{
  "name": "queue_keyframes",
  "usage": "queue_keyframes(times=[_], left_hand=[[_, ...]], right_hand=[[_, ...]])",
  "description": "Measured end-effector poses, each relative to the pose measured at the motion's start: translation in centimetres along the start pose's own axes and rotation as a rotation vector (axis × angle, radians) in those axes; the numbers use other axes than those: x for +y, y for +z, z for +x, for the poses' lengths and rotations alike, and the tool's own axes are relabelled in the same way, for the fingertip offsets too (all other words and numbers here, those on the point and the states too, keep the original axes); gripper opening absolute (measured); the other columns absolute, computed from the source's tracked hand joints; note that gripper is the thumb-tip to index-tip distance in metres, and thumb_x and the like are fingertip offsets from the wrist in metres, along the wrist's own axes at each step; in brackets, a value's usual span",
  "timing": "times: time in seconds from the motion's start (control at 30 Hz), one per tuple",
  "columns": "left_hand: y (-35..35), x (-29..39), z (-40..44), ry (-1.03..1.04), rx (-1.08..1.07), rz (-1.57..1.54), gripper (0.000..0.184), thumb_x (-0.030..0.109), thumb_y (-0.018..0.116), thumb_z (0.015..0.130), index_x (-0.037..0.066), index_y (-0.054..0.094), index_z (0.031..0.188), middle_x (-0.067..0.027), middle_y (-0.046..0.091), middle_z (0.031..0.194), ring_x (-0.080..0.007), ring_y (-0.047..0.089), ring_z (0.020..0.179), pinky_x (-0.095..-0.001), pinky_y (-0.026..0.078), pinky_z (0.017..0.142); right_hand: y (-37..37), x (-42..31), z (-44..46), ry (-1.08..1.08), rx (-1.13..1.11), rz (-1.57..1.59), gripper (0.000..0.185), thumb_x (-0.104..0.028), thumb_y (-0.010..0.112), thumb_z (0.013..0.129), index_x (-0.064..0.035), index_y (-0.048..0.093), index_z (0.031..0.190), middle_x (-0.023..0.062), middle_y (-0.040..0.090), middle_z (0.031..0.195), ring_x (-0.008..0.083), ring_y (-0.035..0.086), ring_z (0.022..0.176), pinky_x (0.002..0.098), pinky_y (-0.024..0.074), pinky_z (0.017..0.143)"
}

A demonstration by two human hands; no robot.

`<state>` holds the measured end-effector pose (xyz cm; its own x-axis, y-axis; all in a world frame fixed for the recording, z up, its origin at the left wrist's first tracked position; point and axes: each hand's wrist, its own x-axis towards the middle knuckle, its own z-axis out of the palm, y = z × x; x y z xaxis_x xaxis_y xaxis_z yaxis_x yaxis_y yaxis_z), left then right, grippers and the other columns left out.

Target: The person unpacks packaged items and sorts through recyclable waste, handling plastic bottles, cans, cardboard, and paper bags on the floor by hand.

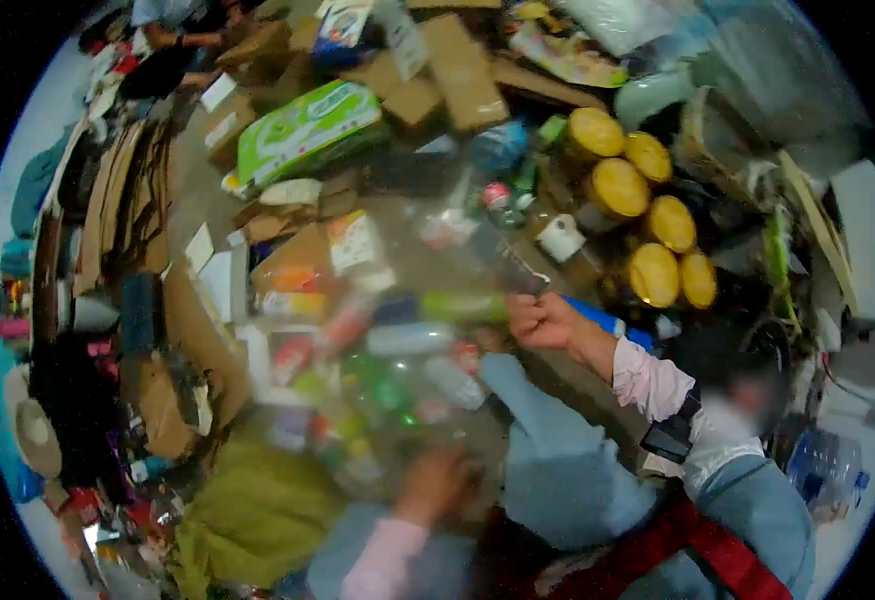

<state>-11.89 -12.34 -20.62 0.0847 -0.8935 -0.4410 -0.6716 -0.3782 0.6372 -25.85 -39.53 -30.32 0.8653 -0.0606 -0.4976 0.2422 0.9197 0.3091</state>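
Note:
My right hand (547, 324), in a pink sleeve, is closed in a pinch near the middle of the view. A thin greyish piece (509, 262) reaches up from its fingertips, too smeared to name. My left hand (439, 487) is low in the view and blurred by motion, so its fingers cannot be made out. Just beyond it lies a heap of plastic bottles, among them a green bottle (377, 385) and a clear bottle (454, 382). A yellow-green item (462, 306) lies left of my right hand.
Several yellow-lidded jars (619, 188) stand at the right. A green-and-white pack (309, 135) lies on cardboard at the back, near a brown box (462, 70). Flattened cardboard (117, 200) is stacked at the left. Another person's arm (192, 40) shows at the top left.

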Motion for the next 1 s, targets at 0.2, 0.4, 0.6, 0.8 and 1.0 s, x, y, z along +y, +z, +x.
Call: queue_keyframes(times=[0.2,0.4,0.6,0.8,1.0], left_hand=[[2.3,1.5,1.9,0.013,-0.068,0.082,0.033,0.005,0.059,0.073,0.003,0.056,0.107,-0.0172,0.059,0.098,-0.0278,0.059,0.082,-0.0337,0.046,0.070],[7.9,-4.4,3.9,-0.044,-0.085,0.256,0.027,0.011,0.061,0.072,-0.001,0.058,0.097,-0.0196,0.061,0.086,-0.0353,0.058,0.079,-0.0409,0.046,0.067],[6.7,-4.3,4.1,0.029,0.003,0.318,0.037,0.026,0.061,0.077,-0.001,0.058,0.102,-0.0196,0.062,0.091,-0.0345,0.059,0.082,-0.0414,0.046,0.070],[5.6,-2.2,4.5,-0.174,-0.174,0.379,0.042,0.029,0.058,0.081,0.000,0.053,0.111,-0.0192,0.061,0.099,-0.0314,0.059,0.088,-0.0383,0.046,0.079],[6.5,-7.5,5.3,0.111,-0.110,0.274,0.039,0.027,0.056,0.084,0.001,0.052,0.113,-0.0169,0.060,0.098,-0.0295,0.058,0.087,-0.0393,0.047,0.075]], right_hand=[[-1.5,1.0,-14.0,-0.511,0.278,-0.892,0.020,-0.022,0.049,0.088,-0.0116,0.051,0.105,-0.0058,0.045,0.067,0.0040,0.034,0.049,0.0184,0.0295,0.045],[-6.0,0.1,-31.5,-0.765,0.511,-1.372,0.040,-0.019,0.056,0.079,-0.0112,0.049,0.117,-0.0008,0.054,0.076,0.0044,0.046,0.062,0.0220,0.0369,0.047],[-8.5,-2.4,-47.6,-1.499,0.960,-1.441,0.028,-0.013,0.056,0.077,-0.0066,0.056,0.104,0.0008,0.060,0.088,0.0137,0.054,0.072,0.0276,0.0454,0.066],[-6.7,-0.8,-57.1,-1.555,1.696,-1.864,0.028,-0.010,0.053,0.073,-0.0064,0.056,0.100,0.0142,0.057,0.075,0.0262,0.056,0.067,0.0352,0.0450,0.060],[-10.0,-4.8,-53.6,-1.032,1.827,-2.488,0.018,-0.006,0.053,0.071,-0.0029,0.056,0.088,0.0158,0.059,0.077,0.0329,0.059,0.073,0.0450,0.0462,0.058]])
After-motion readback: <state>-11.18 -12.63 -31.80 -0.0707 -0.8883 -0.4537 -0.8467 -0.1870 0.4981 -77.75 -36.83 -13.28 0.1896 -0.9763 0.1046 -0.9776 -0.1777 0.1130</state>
